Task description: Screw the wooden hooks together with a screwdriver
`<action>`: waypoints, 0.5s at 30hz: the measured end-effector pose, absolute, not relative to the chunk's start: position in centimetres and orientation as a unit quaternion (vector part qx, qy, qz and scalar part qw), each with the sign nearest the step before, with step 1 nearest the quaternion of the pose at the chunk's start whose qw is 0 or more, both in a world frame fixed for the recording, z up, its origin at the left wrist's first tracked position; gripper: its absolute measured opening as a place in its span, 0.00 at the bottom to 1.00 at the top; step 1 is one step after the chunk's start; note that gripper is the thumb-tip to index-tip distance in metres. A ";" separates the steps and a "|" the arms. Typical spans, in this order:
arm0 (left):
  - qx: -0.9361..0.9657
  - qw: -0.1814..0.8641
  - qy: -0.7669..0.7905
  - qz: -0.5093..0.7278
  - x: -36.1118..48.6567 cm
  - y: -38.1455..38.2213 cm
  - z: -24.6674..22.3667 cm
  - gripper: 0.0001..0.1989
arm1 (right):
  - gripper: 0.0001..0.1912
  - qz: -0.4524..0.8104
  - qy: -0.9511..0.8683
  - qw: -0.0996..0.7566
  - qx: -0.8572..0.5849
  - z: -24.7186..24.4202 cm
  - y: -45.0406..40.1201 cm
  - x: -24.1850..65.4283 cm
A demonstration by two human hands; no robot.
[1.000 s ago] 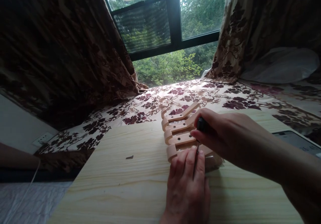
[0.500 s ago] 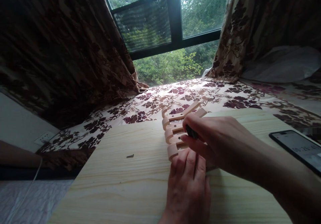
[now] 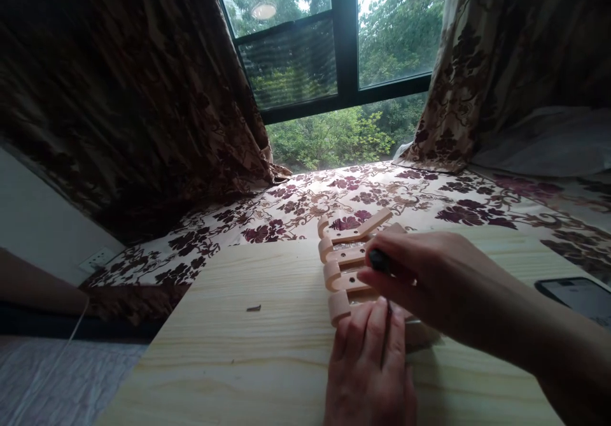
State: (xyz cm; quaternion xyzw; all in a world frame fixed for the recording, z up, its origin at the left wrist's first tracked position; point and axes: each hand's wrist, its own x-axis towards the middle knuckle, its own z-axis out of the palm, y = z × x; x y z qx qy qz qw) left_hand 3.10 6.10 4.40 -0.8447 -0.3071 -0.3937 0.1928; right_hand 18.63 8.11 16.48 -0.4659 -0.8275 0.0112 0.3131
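A pale wooden rack, made of several slats with curled ends and screws set in some of them, lies on a light wooden board. My left hand is over its near end, with the fingers pressed close together on the wood. My right hand is closed around a screwdriver with a dark handle, held above the slats. Its tip is mostly hidden by my fingers; a thin dark bit shows near my left fingertips. A loose screw lies on the board to the left.
A phone lies at the board's right side, partly behind my right forearm. Flowered cloth covers the sill beyond the board, below the window. Patterned curtains hang at both sides. A wall socket is at the left.
The whole view has shifted, so things sit lower and further right. The screwdriver's handle has turned in my right hand and now shows more end-on. My left hand stays on the rack.
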 end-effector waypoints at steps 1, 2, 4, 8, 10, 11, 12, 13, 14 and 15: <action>-0.845 0.194 -0.303 -0.396 3.1 6.1 4.4 0.16 | 0.14 0.000 -0.820 0.316 -0.476 16.2 8.3 18.7; -0.847 0.193 -0.302 -0.393 3.1 6.0 4.5 0.16 | 0.15 -0.007 -0.815 0.318 -0.485 16.0 8.5 18.7; -0.850 0.189 -0.302 -0.387 3.1 5.9 4.7 0.16 | 0.16 -0.005 -0.811 0.324 -0.488 15.7 8.7 18.8; -0.853 0.179 -0.305 -0.383 3.0 5.9 5.1 0.16 | 0.09 0.031 -0.823 0.338 -0.456 16.2 8.4 18.9; -0.854 0.181 -0.304 -0.382 3.0 5.9 5.0 0.16 | 0.09 0.038 -0.827 0.338 -0.448 16.3 8.1 18.9; -0.853 0.183 -0.303 -0.382 3.0 5.9 4.9 0.16 | 0.10 0.035 -0.829 0.333 -0.447 16.3 8.1 18.8; -0.851 0.187 -0.303 -0.385 3.0 6.0 4.8 0.16 | 0.11 0.026 -0.830 0.330 -0.449 16.2 8.1 18.8; -0.848 0.190 -0.303 -0.390 3.0 6.0 4.7 0.16 | 0.12 0.013 -0.828 0.329 -0.454 16.1 8.1 18.8; -0.844 0.195 -0.305 -0.397 3.0 6.1 4.5 0.16 | 0.12 -0.004 -0.823 0.329 -0.463 15.9 8.2 18.9; -0.840 0.201 -0.304 -0.402 3.0 6.2 4.3 0.16 | 0.13 -0.021 -0.817 0.330 -0.473 15.7 8.3 19.0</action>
